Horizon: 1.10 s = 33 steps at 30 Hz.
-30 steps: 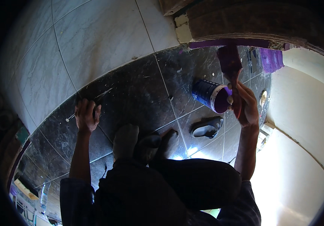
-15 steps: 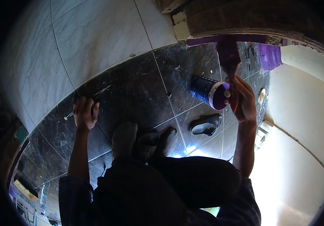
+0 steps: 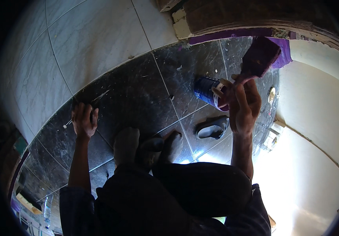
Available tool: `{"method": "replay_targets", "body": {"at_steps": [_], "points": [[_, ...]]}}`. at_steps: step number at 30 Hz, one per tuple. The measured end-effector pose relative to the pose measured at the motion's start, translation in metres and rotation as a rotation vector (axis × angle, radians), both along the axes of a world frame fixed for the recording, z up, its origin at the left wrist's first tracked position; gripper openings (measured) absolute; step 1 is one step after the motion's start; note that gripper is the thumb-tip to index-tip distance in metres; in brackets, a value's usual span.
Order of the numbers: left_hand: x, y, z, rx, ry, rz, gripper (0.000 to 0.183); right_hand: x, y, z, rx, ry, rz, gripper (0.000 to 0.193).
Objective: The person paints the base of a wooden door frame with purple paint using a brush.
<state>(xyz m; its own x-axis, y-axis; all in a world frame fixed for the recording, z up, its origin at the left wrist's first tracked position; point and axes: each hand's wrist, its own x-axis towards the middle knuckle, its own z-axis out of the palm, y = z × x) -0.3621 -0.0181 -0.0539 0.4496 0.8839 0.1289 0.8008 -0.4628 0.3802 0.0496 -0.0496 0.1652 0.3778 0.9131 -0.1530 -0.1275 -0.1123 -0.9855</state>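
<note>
My right hand (image 3: 246, 104) is closed around the handle of a wide paintbrush (image 3: 260, 59). The bristles are dark with purple paint and point up and to the right, in front of the purple-painted strip by the wall. Just left of that hand, a blue paint tin (image 3: 206, 90) lies tilted or on its side. Its mouth faces the lower right and is partly covered by my fingers. My left hand (image 3: 84, 120) rests on the dark tiles near the pale tiled surface, fingers stretched out, with nothing visible in it.
A dark slipper (image 3: 212, 128) lies below the tin, and my feet (image 3: 127, 145) are on the floor. A wooden frame (image 3: 256, 17) edged in purple runs along the top right. The cream wall (image 3: 315, 118) rises at right. A plastic bottle (image 3: 48, 208) is at lower left.
My right hand has turned and shifted slightly left with the brush, so its bristles have swung from pointing up to the upper right. The left hand stays put on the floor.
</note>
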Motion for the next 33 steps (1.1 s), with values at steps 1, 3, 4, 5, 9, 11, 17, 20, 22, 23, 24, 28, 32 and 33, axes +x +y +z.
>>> {"method": "replay_targets", "body": {"at_steps": [1, 3, 4, 5, 9, 11, 17, 20, 22, 23, 24, 28, 32, 33], "points": [[0.0, -0.001, 0.0, -0.018, 0.015, 0.002, 0.029, -0.001, 0.002, -0.001, 0.007, -0.07, 0.049, 0.023], [0.001, -0.001, -0.002, -0.035, 0.031, 0.006, 0.029, -0.005, 0.012, -0.013, 0.036, -0.082, -0.009, 0.024], [0.001, -0.002, -0.002, -0.025, 0.038, 0.008, 0.029, -0.005, 0.016, -0.017, 0.065, -0.093, -0.064, 0.024], [0.002, -0.003, -0.003, -0.014, 0.045, 0.01, 0.029, -0.003, 0.015, -0.021, 0.066, -0.092, -0.064, 0.024], [0.002, -0.003, -0.001, -0.044, 0.037, 0.012, 0.03, -0.001, 0.018, -0.031, 0.056, -0.056, -0.065, 0.026], [0.001, -0.006, -0.004, -0.042, 0.049, 0.014, 0.03, -0.005, 0.02, -0.035, 0.041, -0.054, -0.08, 0.027], [-0.002, -0.004, -0.004, -0.036, 0.025, 0.003, 0.029, -0.009, 0.021, -0.059, -0.001, -0.051, -0.124, 0.035], [-0.005, -0.002, -0.003, -0.069, 0.046, -0.007, 0.029, -0.016, 0.017, -0.065, -0.083, 0.049, -0.142, 0.04], [-0.006, 0.0, 0.0, -0.022, 0.035, -0.018, 0.029, -0.025, 0.01, -0.068, -0.183, 0.091, -0.144, 0.033], [-0.007, 0.001, 0.002, 0.014, 0.023, -0.018, 0.029, -0.029, 0.005, -0.068, -0.16, 0.1, -0.166, 0.033], [-0.007, 0.0, 0.001, 0.016, 0.038, -0.024, 0.029, -0.034, -0.002, -0.069, -0.171, 0.144, -0.181, 0.04], [-0.005, -0.001, 0.001, -0.007, 0.057, -0.049, 0.029, -0.039, -0.03, -0.053, -0.179, 0.243, -0.177, 0.047], [0.022, 0.007, -0.005, -0.113, -0.172, 0.008, 0.031, -0.04, -0.068, -0.052, -0.11, 0.266, -0.173, 0.048], [0.053, 0.018, 0.009, -0.049, -0.295, -0.035, 0.035, -0.038, -0.076, -0.051, -0.116, 0.245, -0.157, 0.048]]}}
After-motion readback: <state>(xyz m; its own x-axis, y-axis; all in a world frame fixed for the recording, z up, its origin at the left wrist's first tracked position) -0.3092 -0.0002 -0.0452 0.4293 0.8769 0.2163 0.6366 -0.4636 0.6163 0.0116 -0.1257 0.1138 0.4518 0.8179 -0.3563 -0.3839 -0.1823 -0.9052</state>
